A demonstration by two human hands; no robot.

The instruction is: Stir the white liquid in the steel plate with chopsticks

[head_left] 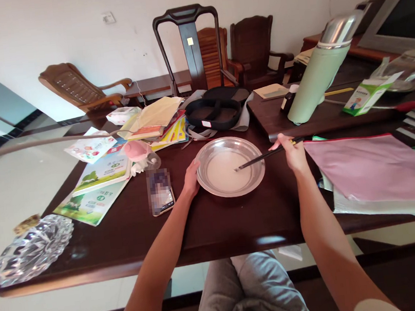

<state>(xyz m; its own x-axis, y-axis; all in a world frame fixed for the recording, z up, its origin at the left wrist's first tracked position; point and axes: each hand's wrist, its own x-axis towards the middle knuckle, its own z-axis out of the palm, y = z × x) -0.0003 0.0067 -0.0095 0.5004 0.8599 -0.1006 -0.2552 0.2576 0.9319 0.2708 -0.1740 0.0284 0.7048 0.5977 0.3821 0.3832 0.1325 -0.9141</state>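
A shiny metal plate [228, 146] holding a whitish liquid sits in the middle of the dark wooden table [207, 229]. My left hand [191, 179] rests against the plate's left rim, fingers curled on it. My right hand [293, 154] is closed on a pair of dark chopsticks [266, 156], whose tips dip into the liquid near the plate's centre.
A phone [160, 192] lies left of the plate, with books [100, 185], a pink cup [139, 152] and a glass ashtray [33, 248] further left. A black tray [214, 113], a green thermos [319, 74], a box [365, 94] and pink folders [377, 168] lie behind and right.
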